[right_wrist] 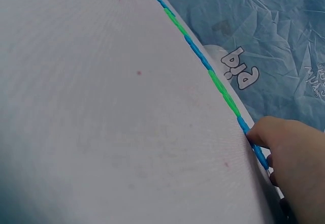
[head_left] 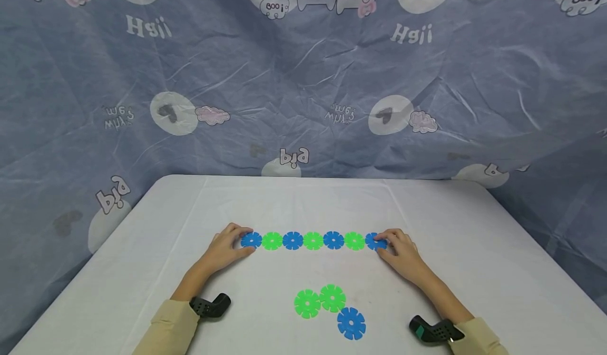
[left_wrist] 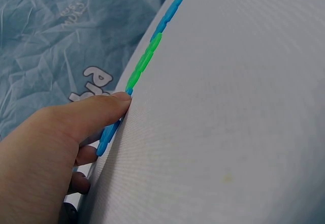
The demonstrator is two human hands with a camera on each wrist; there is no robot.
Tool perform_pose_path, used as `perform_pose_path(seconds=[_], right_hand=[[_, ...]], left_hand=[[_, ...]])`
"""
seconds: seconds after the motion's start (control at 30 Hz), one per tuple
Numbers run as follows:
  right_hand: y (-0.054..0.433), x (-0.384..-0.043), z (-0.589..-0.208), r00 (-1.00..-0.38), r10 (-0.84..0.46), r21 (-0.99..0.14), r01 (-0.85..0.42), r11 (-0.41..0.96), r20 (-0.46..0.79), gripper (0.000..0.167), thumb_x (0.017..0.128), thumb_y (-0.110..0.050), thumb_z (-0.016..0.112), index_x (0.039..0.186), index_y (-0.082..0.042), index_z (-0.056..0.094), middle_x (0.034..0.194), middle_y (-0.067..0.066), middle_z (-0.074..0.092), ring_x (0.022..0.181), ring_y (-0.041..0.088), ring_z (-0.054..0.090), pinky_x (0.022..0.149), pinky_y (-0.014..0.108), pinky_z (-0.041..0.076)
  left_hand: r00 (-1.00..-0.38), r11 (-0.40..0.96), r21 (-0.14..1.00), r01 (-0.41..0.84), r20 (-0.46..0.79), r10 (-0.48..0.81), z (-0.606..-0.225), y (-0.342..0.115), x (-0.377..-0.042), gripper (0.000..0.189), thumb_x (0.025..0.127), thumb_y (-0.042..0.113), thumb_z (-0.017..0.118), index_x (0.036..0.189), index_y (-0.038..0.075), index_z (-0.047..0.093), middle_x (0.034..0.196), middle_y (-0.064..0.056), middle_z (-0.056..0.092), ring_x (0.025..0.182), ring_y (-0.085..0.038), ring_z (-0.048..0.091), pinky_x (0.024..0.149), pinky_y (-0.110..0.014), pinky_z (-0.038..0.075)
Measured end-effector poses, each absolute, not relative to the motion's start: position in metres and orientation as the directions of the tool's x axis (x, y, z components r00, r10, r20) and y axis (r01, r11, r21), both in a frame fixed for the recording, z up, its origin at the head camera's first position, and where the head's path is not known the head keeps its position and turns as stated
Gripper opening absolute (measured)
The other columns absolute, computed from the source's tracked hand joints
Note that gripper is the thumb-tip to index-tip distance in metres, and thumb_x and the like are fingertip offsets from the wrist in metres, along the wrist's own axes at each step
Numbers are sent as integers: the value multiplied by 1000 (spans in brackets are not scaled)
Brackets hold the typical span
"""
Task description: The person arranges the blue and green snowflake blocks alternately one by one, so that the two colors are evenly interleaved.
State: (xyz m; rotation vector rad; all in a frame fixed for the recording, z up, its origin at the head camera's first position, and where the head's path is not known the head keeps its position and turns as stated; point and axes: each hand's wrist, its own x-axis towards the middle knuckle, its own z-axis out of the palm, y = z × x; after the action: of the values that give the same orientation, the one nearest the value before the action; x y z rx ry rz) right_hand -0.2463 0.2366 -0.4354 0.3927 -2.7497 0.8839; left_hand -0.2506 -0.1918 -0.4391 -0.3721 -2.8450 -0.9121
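A straight row of notched plastic snowflake discs, alternating blue and green, runs across the white table edge to edge, with a green disc (head_left: pixel 313 240) in its middle. At the row's left end, my left hand (head_left: pixel 224 248) pinches a blue disc (head_left: pixel 252 240) between thumb and fingers. My right hand (head_left: pixel 405 256) pinches another blue disc (head_left: pixel 371 240) at the opposite end. Both wrist views show the row nearly edge-on, with the left thumb (left_wrist: pixel 114 102) and right thumb (right_wrist: pixel 256 132) against the end discs. Some fingertips are hidden behind the discs.
Nearer the front lie two loose green discs, one left (head_left: pixel 307 304) and one right (head_left: pixel 332 298), touching or nearly so, beside a loose blue disc (head_left: pixel 351 323). A blue-grey printed cloth (head_left: pixel 284 81) hangs behind the white table (head_left: pixel 294 202).
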Motion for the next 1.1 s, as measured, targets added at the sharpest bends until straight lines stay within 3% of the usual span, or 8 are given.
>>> perform_pose_path(seconds=[0.27,0.47,0.87,1.1], right_hand=[[236,-245,-433,-936,-194,-533,-328,780,292,24,83,-16,61,106,-10,61,118,17,48,105,33,43,87,52,26],[232,-240,-422,-922,-235,-562,-376,737,309,27,84,-13,60,111,-10,59,117,12,48,100,25,44,80,43,37],[185,-205,-394,-829,-515,-589,-532,608,218,29,84,-21,62,113,-18,58,115,-5,50,96,20,47,79,40,37],[168,-192,-405,-759,-642,-564,-577,591,104,30,84,-30,62,113,-33,56,111,-19,50,109,8,45,91,39,38]], left_hand=[[-958,783,554,283,205,201,-439,-192,-251,50,78,41,67,118,13,59,110,-6,53,99,-20,50,77,-31,30],[-960,781,560,275,197,197,-438,-192,-250,50,78,41,67,118,13,59,110,-6,53,100,-20,49,77,-31,30],[-961,785,556,272,197,193,-438,-192,-250,50,78,41,67,118,13,59,110,-6,53,99,-20,49,77,-31,30],[-961,785,557,273,197,194,-439,-192,-251,50,77,41,67,118,13,59,111,-6,53,100,-20,49,77,-31,30]])
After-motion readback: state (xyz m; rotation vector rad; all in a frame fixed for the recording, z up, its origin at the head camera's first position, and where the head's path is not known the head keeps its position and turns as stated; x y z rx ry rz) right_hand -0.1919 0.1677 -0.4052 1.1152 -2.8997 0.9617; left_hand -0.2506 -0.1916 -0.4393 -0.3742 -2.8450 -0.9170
